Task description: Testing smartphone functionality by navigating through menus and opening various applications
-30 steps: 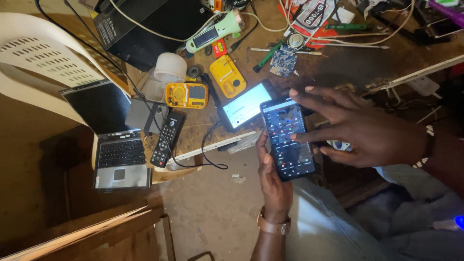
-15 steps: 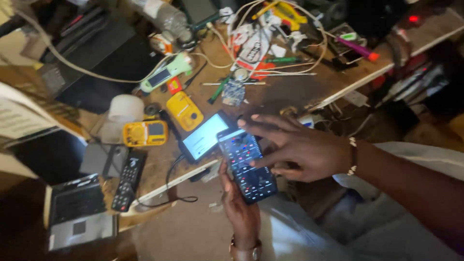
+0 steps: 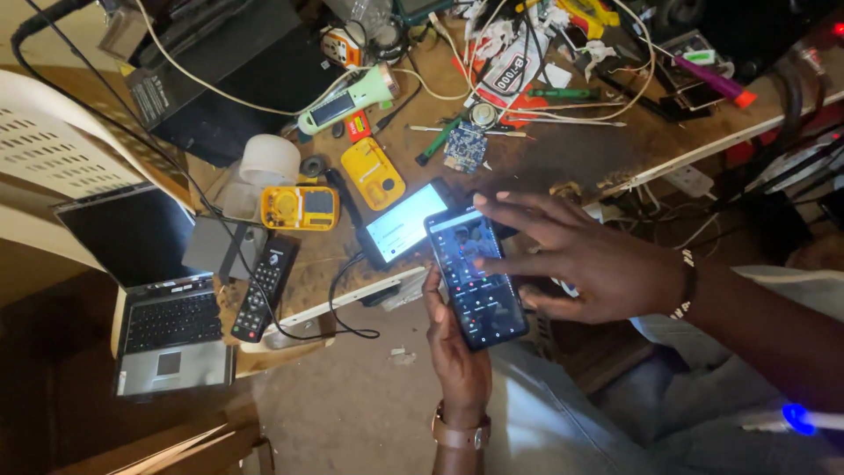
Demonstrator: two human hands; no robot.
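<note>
Smartphone (image 3: pixel 475 277) sits in your left hand (image 3: pixel 459 356), fingers curled round its back & edges, gripping it, screen up & lit, held just off the workbench (image 3: pixel 563 158) edge, over your lap. Your right hand (image 3: pixel 585 264) is spread open above it, holding nothing; thumb tip rests on or just over the screen's right side, other fingers fanned out past the top edge. Can't tell if the thumb actually touches glass.

Just left of the held phone, a 2nd phone (image 3: pixel 403 222) lies on the bench w/ a bright screen, tilted, cable running off its lower end. Beyond that: yellow meter (image 3: pixel 299 208), yellow gadget (image 3: pixel 373 171), white tape roll (image 3: pixel 269 159). Black remote (image 3: pixel 265 288) lies near the bench edge. Further left, an open laptop (image 3: pixel 149 290), screen dark, beside a white plastic chair (image 3: pixel 53 149). Small blue circuit board (image 3: pixel 464 145) sits further up the bench amid wires & tools.
</note>
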